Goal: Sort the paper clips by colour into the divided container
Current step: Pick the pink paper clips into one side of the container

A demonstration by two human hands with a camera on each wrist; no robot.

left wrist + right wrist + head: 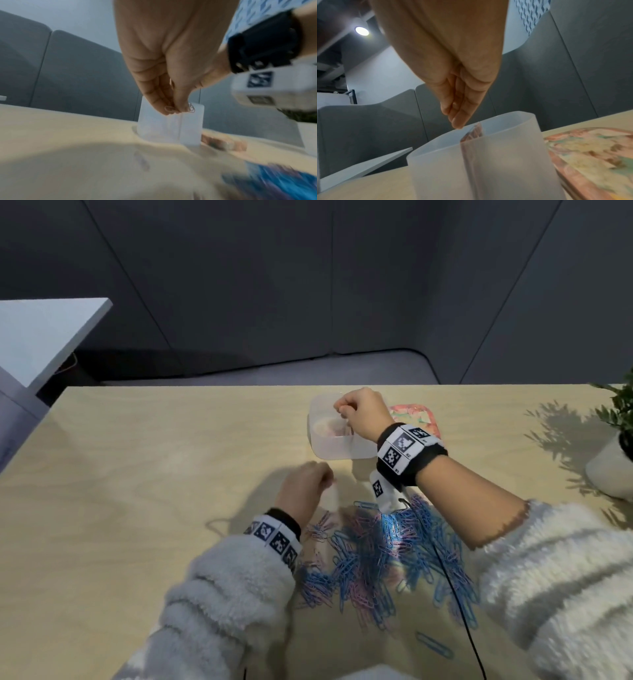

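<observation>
A translucent white divided container (pixel 329 440) stands at the table's far middle; through its wall by the divider (pixel 473 133) I see pink clips. My right hand (pixel 344 407) hovers over its rim, fingertips (pixel 458 123) bunched and pointing down, no clip visible between them. Nearer, my left hand (pixel 323 479) is just above the table short of the container. It pinches a few pink paper clips (pixel 190 108) between thumb and fingers. A large pile of blue and pink paper clips (pixel 387 559) lies between my forearms.
A pink patterned flat lid (pixel 416 416) lies right of the container. A potted plant (pixel 616 446) stands at the right edge. A black cable (pixel 455 594) crosses the pile. One blue clip (pixel 433 645) lies near me, a stray pink clip (pixel 142 161) under my left hand.
</observation>
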